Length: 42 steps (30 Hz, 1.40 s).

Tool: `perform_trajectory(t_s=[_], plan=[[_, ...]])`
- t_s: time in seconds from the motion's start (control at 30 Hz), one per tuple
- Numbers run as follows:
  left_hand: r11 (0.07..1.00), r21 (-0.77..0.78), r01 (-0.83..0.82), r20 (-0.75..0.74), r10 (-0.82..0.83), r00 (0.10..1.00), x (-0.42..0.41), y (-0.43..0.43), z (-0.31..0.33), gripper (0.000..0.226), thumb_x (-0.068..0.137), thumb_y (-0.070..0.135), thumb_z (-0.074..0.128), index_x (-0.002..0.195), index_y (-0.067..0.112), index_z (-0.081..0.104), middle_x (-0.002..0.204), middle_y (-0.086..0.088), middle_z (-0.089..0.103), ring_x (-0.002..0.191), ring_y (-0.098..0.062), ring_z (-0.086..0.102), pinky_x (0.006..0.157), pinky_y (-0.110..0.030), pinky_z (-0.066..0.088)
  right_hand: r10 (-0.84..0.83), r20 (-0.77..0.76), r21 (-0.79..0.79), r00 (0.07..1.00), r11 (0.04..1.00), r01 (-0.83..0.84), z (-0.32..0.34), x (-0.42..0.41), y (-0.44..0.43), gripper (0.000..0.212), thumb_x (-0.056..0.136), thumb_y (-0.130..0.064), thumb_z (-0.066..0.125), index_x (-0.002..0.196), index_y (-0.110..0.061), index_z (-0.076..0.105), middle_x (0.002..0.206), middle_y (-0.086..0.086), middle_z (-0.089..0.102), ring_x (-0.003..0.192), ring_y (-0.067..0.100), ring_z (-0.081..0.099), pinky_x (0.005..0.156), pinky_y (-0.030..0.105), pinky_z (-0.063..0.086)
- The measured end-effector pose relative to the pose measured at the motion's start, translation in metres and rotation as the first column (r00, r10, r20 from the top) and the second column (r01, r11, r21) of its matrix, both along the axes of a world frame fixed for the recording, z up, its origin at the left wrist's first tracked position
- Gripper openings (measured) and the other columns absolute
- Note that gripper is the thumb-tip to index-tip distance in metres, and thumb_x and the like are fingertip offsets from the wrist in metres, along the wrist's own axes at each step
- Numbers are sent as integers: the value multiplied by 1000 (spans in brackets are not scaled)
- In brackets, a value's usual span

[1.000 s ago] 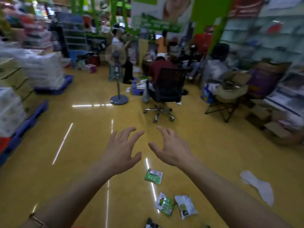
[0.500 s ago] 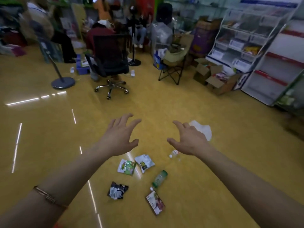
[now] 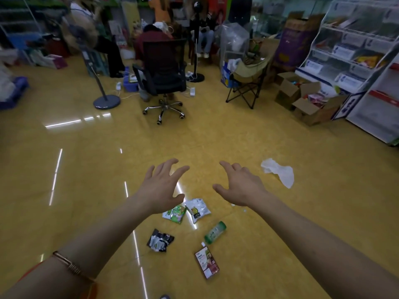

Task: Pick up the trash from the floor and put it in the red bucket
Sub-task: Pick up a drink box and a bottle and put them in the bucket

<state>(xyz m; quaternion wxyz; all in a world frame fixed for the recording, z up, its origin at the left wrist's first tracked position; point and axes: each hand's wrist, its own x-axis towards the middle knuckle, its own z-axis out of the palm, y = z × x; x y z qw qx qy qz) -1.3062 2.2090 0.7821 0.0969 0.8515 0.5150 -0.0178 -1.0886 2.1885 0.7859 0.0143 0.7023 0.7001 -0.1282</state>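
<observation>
Trash lies scattered on the yellow floor below my hands: a green wrapper (image 3: pixel 175 213), a white packet (image 3: pixel 197 209), a crumpled black wrapper (image 3: pixel 159 240), a green bottle (image 3: pixel 214 232) on its side, a red carton (image 3: pixel 206 265) and, farther right, a white tissue (image 3: pixel 278 172). My left hand (image 3: pixel 163 186) hovers above the green wrapper, fingers spread, holding nothing. My right hand (image 3: pixel 239 185) is stretched out beside it, also empty with fingers loosely spread. No red bucket is in view.
A black office chair (image 3: pixel 164 76) with a seated person stands ahead. A standing fan (image 3: pixel 105 100) is at the left, a folding chair (image 3: pixel 248 83) and open cardboard boxes (image 3: pixel 302 98) at the right. White display shelves (image 3: pixel 356 61) line the right side.
The view has swung right and tilted down, so more of the trash pile shows. Both hands stay held out and empty, now a little farther apart.
</observation>
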Motion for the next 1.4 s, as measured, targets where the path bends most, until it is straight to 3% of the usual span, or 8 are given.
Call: perform_trajectory(t_s=[0.33,0.63,0.8,1.0,1.13,1.3,1.4], plan=[[996,15,82,11,-83,997,14,74,0,77,87,48,54,148,36,9,154,0,4,142,-21,12,116,-47,11,-65,22,13,998,998,65,-1,1,52,75,91,-56,43,150,-25,10,142,9,36,129,29,38,93,44,44],[978,-182,100,-17,-105,994,36,104,-93,85,84,45,60,149,35,5,154,-1,3,142,-24,11,114,-51,14,-62,50,-132,997,989,68,-73,18,82,73,92,-54,45,150,-24,11,142,8,36,128,29,38,87,42,44],[940,-341,12,-77,-40,996,43,106,-177,90,83,45,62,149,36,1,154,-1,2,142,-26,11,113,-52,18,30,40,-252,999,968,-19,-147,38,98,71,92,-52,46,149,-24,14,145,7,33,129,29,37,90,41,44],[906,-414,-90,-109,50,993,66,105,-285,94,83,42,64,148,36,-3,156,0,-1,144,-26,7,114,-53,19,174,28,-263,984,951,-161,-250,69,126,69,89,-51,49,147,-24,22,145,4,35,129,25,37,99,38,37],[896,-442,-48,-115,-3,993,89,111,-370,102,79,43,70,147,41,-6,157,2,-7,145,-27,1,116,-52,16,249,9,-260,969,936,-238,-334,86,145,73,86,-49,54,147,-26,22,146,1,34,131,23,35,103,37,34],[873,-485,-50,-75,16,997,111,109,-489,113,75,44,74,146,42,-13,157,6,-9,146,-23,0,117,-49,14,225,-42,-342,973,912,-226,-459,102,139,79,84,-52,56,149,-27,17,151,-1,26,136,21,28,108,36,30],[891,-452,26,-109,-84,990,113,105,-560,114,73,43,75,146,42,-13,157,5,-19,145,-23,-14,118,-48,6,220,-19,-363,975,907,-211,-529,112,128,84,83,-55,58,150,-28,14,156,-1,16,142,21,20,115,38,23]])
